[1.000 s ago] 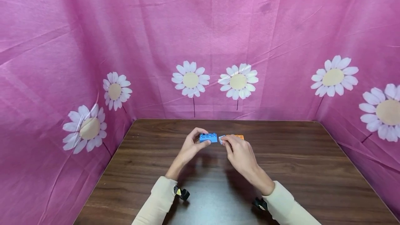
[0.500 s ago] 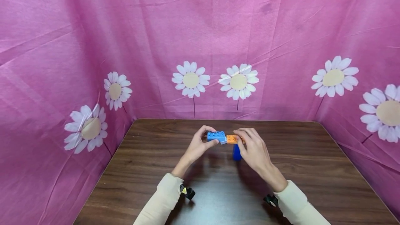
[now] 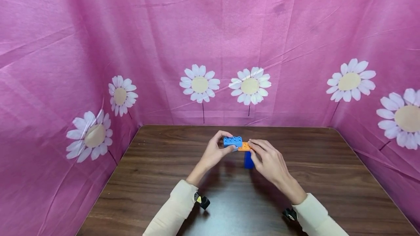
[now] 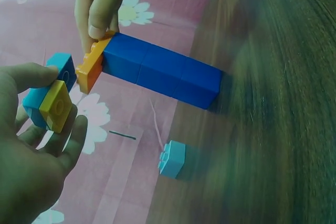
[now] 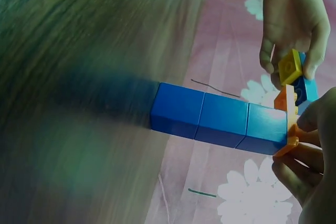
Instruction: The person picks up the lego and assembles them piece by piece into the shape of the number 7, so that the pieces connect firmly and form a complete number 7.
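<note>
My left hand (image 3: 214, 152) grips a light blue studded brick (image 3: 233, 141) between thumb and fingers. Under one end of it sits a smaller yellow brick (image 4: 56, 106), clear in both wrist views. Close by, a tower of several dark blue bricks (image 5: 202, 116) stands upright on the table, topped by a flat orange brick (image 4: 90, 66) that overhangs toward the left hand. My right hand (image 3: 270, 159) pinches the orange brick's other end with thumb and fingertips. In the head view the light blue brick overlaps the orange one's left edge; whether they touch I cannot tell.
A small pale turquoise brick (image 4: 172, 159) stands on the wooden table (image 3: 157, 177), seen in the left wrist view. Pink cloth (image 3: 249, 28) with printed daisies hangs along the table's back and sides.
The left hand has carried the light blue brick rightward to the orange one. The right hand has shifted right, uncovering the orange brick and dark blue tower, then stayed there.
</note>
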`<action>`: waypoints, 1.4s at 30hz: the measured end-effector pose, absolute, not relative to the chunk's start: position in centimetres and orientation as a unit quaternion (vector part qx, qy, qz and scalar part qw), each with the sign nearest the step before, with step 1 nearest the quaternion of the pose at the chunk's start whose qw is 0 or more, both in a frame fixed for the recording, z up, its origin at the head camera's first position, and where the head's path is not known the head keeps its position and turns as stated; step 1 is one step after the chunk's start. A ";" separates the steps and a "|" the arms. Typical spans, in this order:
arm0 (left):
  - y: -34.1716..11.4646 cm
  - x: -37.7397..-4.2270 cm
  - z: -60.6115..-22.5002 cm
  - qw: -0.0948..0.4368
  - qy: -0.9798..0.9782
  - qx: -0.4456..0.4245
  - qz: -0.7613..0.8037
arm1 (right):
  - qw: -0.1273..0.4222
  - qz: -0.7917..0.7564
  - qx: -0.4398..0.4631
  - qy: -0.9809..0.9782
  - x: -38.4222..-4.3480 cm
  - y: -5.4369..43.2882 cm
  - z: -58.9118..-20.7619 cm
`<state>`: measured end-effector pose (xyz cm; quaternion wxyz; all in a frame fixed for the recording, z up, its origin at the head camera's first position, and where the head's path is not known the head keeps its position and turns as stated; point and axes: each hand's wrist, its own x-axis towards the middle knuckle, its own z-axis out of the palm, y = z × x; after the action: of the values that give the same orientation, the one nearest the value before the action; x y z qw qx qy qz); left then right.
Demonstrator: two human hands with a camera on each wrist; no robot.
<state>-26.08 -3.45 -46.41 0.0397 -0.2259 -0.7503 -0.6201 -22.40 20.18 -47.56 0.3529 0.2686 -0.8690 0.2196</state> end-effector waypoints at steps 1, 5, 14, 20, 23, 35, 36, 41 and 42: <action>-3.3 -26.1 -46.4 0.040 -0.750 -0.227 -0.620 | 0.353 0.218 0.273 -0.868 -22.4 20.2 -47.6; -2.8 -26.2 -46.4 0.042 -0.752 -0.233 -0.615 | 0.354 0.217 0.285 -0.864 -22.6 20.5 -47.7; -2.2 -26.6 -46.3 0.039 -0.773 -0.244 -0.584 | 0.350 0.231 0.296 -0.858 -22.9 20.6 -47.7; -2.2 -26.8 -46.3 0.038 -0.776 -0.249 -0.578 | 0.341 0.253 0.296 -0.856 -22.9 20.5 -47.7; -2.2 -26.9 -46.3 0.038 -0.778 -0.263 -0.569 | 0.341 0.259 0.291 -0.856 -22.9 20.5 -47.8; -2.1 -27.3 -46.6 0.044 -0.752 -0.340 -0.563 | 0.351 0.267 0.293 -0.848 -23.0 20.6 -48.0; -2.1 -27.3 -46.7 0.049 -0.749 -0.345 -0.564 | 0.352 0.268 0.293 -0.848 -23.1 20.6 -48.0; -2.3 -27.5 -46.9 0.069 -0.752 -0.354 -0.551 | 0.347 0.273 0.294 -0.847 -23.1 20.5 -48.1; -2.3 -27.5 -47.0 0.068 -0.754 -0.353 -0.549 | 0.347 0.274 0.295 -0.847 -23.1 20.5 -48.1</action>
<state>-27.47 -2.32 -46.98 0.0677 -0.3529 -0.7545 -0.5492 -23.11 20.52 -48.10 0.3475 0.2946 -0.8471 0.2736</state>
